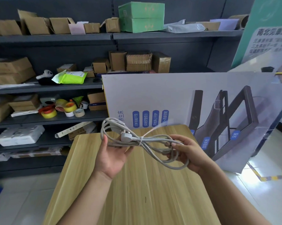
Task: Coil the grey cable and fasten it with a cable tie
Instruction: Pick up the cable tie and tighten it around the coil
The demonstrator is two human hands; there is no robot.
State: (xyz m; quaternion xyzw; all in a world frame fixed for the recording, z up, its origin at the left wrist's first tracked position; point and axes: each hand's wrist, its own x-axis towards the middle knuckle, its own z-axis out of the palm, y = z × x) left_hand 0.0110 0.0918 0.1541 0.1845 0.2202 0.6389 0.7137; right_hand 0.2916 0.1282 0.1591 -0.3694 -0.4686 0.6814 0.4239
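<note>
The grey cable [154, 140] is coiled into several loops and held in the air above the wooden table [137, 192]. A white cable tie [141, 141] cinches the bundle at its middle, and its long tail sticks up to the right. The cable's grey plug [126, 137] lies against the loops beside the tie. My left hand [114, 158] is palm-up under the left loops, fingers loosely curled around them. My right hand [187, 153] grips the right loops between thumb and fingers.
Dark shelves [56, 117] with cardboard boxes and tape rolls [62, 108] stand behind the table on the left. A large printed poster board [201, 95] leans just beyond the table's far edge. Tiled floor with yellow-black tape [274, 177] lies to the right.
</note>
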